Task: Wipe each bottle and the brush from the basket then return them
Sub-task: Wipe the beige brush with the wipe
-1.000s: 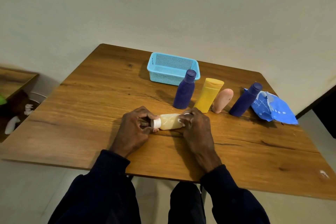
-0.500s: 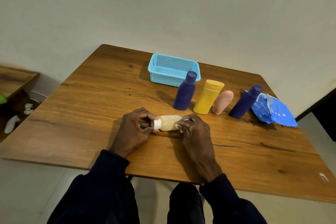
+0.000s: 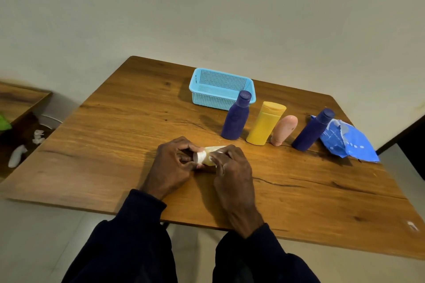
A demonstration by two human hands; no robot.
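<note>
A small pale yellow bottle [image 3: 212,153] with a white cap lies on its side on the wooden table [image 3: 115,135]. My left hand [image 3: 171,164] grips its cap end. My right hand [image 3: 232,169] covers the bottle's body, pinching a bit of white wipe against it. Behind stand a dark blue bottle [image 3: 236,117], a yellow bottle [image 3: 265,123], a pink bottle [image 3: 284,130] and a second dark blue bottle [image 3: 312,131]. The light blue basket [image 3: 220,87] sits at the back. No brush is visible.
A blue wipes packet [image 3: 349,142] lies at the right behind the far blue bottle. A lower wooden shelf [image 3: 18,99] stands at the left, with white scraps on the floor beside it. The wall is close behind the table.
My right hand has slid left along the small bottle toward the cap and now covers most of its body. My left hand keeps hold of the cap end.
</note>
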